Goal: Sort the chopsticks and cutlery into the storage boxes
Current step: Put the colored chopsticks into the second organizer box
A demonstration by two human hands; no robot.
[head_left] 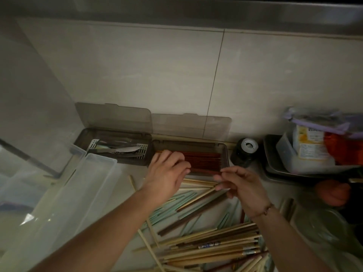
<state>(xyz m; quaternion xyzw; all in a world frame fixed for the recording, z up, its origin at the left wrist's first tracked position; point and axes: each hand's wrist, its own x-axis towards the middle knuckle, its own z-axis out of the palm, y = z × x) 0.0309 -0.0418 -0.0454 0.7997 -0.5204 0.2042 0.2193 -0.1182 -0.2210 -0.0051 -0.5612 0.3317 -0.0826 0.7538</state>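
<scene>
From the head view, looking down at a dim bench against a tiled wall, two grey storage boxes stand side by side with their lids tipped back. The left box (114, 148) holds metal cutlery (121, 151); the right box (189, 156) holds a neat row of red-brown chopsticks (202, 159).

The left hand (167, 173) reaches over the near left end of the right box, fingers curled down onto the ends of the red-brown sticks; whether it grips them or only steadies them I cannot tell. The right hand (241, 185) hovers at the box's near right corner, thumb and forefinger drawn together as if pinching something thin, though the blur hides what, if anything, is between them.

A loose heap of chopsticks (206, 232), pale bamboo, mint green and dark brown, lies unsorted on the bench below the hands. Clear plastic tubs (64, 193) sit to the left.

The step looks like squaring up the red-brown set in its box. Most of the sorting seems left to do. Next would be picking one colour from the heap, which calls for teasing crossed sticks apart.
</scene>
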